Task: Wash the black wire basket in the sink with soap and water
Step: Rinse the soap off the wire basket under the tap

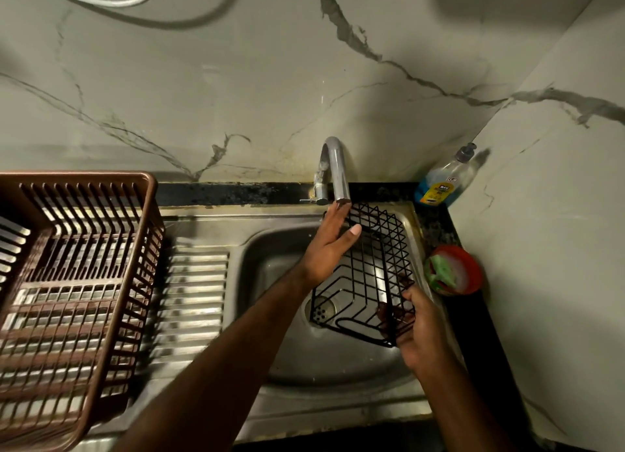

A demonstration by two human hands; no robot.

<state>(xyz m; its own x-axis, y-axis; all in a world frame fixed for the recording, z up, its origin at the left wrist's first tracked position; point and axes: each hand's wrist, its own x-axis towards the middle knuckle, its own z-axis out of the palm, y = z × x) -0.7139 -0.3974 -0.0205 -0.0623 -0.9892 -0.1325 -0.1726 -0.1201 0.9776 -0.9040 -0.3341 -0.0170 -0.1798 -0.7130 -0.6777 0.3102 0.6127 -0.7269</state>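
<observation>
A: Near edge first. What grips?
B: Right hand [419,330], fingers curled round the near corner of the black wire basket [385,275], some poking through the mesh. The basket hangs tilted over the right half of the steel sink [270,259], its near end above the round drain [321,311].
A: Left hand?
B: Left hand [333,245] has straight fingers, laid against the basket's far end, with the tips just under the faucet [334,167] spout. No pinch that I can see.
A: Room to move?
B: Leftward: half the basin, then the ribbed drainboard [196,299], then a brown slatted plastic rack [67,282]. The right rim is tight — a red bowl [471,275] holding a green sponge [439,272] sits just beside the basket.
A: Farther back?
B: A clear pump bottle [443,181] of blue liquid in the corner — veined marble wall [236,79] behind.
</observation>
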